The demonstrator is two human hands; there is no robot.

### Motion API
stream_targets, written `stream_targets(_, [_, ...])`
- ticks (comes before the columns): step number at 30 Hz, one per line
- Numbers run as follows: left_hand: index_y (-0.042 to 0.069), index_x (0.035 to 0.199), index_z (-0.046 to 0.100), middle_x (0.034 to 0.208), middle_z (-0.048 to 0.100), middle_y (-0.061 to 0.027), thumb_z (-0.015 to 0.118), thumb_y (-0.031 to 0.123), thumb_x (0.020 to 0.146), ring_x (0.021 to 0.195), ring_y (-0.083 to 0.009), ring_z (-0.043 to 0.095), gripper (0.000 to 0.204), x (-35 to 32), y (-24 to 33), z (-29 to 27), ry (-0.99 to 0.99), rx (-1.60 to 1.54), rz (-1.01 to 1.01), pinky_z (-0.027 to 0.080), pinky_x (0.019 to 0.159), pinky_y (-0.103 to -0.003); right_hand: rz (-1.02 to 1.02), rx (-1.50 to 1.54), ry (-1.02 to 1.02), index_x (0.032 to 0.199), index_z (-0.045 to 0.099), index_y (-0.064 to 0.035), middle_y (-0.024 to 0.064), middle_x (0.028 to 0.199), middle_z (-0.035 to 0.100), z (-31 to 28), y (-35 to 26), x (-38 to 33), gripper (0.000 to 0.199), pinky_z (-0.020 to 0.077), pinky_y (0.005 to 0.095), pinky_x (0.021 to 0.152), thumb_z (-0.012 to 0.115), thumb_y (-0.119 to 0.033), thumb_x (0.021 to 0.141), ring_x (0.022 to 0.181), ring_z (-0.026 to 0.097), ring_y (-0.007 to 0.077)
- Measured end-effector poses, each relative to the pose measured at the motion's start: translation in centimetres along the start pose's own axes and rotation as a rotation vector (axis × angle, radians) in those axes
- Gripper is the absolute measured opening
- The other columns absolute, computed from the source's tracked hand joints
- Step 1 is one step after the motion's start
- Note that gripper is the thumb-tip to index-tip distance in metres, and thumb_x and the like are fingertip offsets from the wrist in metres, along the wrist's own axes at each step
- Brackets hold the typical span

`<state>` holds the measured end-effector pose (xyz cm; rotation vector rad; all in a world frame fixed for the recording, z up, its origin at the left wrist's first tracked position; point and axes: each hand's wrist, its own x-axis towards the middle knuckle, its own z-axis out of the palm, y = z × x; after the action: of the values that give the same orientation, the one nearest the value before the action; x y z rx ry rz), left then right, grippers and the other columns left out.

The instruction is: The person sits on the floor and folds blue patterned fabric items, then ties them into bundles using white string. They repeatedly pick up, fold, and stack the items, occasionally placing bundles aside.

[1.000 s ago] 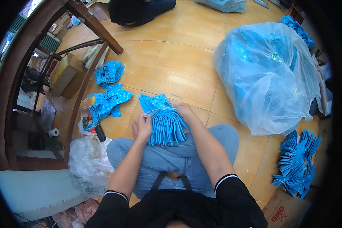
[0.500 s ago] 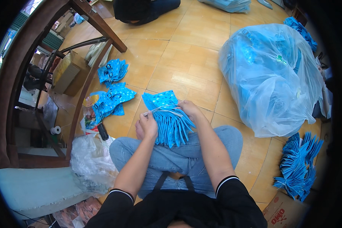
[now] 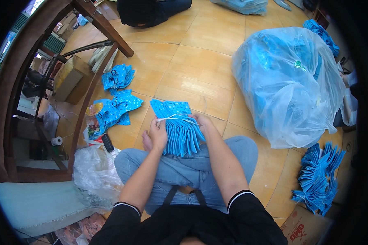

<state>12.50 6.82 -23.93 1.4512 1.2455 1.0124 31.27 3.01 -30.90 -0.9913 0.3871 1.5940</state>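
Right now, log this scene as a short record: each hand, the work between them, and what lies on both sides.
Left hand: fingers on the white tie, at its left end
Right hand: fingers on the tie's right end
Between hands: blue patterned bundle, layers fanned, tie across it
Left floor: two blue piles, upper pile and lower pile
Right floor: translucent plastic bag with blue contents; nearer, fanned blue stacks
Lower right: cardboard box
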Motion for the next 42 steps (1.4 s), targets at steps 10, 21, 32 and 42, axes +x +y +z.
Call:
stream_targets(10, [-0.004, 0.100, 0.061, 0.096, 0.065, -0.0084, 0.060, 0.008, 0.091, 0.085, -0.0121, 0.060, 0.015, -0.4, -0.8, -1.0, 0.179, -0.167, -0.205, 0.047, 0.074, -0.023, -0.106, 0.123, 0.074, 0.112, 0.053, 0.0057, 0.0160, 0.100, 0.064, -0.4, -0.8, -0.1, 0.031, 0.0568, 0.0333, 0.082, 0.037, -0.018, 0.101, 0.087, 0.064, 0.0237])
stream_targets(21, [-0.003, 0.099, 0.060, 0.099, 0.066, -0.0142, 0.057, 0.012, 0.094, 0.082, -0.0129, 0.064, 0.016, -0.6, 2.3, -1.1, -0.019, 0.107, 0.281, 0.050, 0.069, -0.023, -0.270, -0.041, 0.163, 0.093, 0.056, 0.0008, 0.0119, 0.090, 0.063, -0.2, 0.2, -1.3, 0.030, 0.0555, 0.0290, 0.072, 0.040, -0.024, 0.101, 0.077, 0.064, 0.0190])
stream_targets(32, [0.001, 0.104, 0.052, 0.068, 0.055, -0.0030, 0.041, 0.029, 0.102, 0.064, -0.0115, 0.058, 0.031, 1.2, 2.5, -0.2, -0.019, -0.468, -0.265, 0.044, 0.052, -0.021, -0.345, -0.065, 0.151, 0.092, 0.055, -0.0011, 0.0104, 0.084, 0.062, 1.0, -1.6, -3.7, 0.029, 0.0544, 0.0296, 0.069, 0.040, -0.025, 0.101, 0.075, 0.062, 0.0177])
stream_targets(42, [0.001, 0.094, 0.054, 0.060, 0.048, 0.0003, 0.044, 0.025, 0.101, 0.055, -0.0100, 0.052, 0.028, 0.5, 2.5, -1.6, 0.082, -0.582, -0.284, 0.040, 0.050, -0.021, -0.402, 0.046, 0.219, 0.094, 0.052, -0.0044, 0.0078, 0.082, 0.061, 1.2, -1.8, -5.6, 0.017, 0.0536, 0.0296, 0.069, 0.044, -0.019, 0.099, 0.072, 0.061, 0.0166])
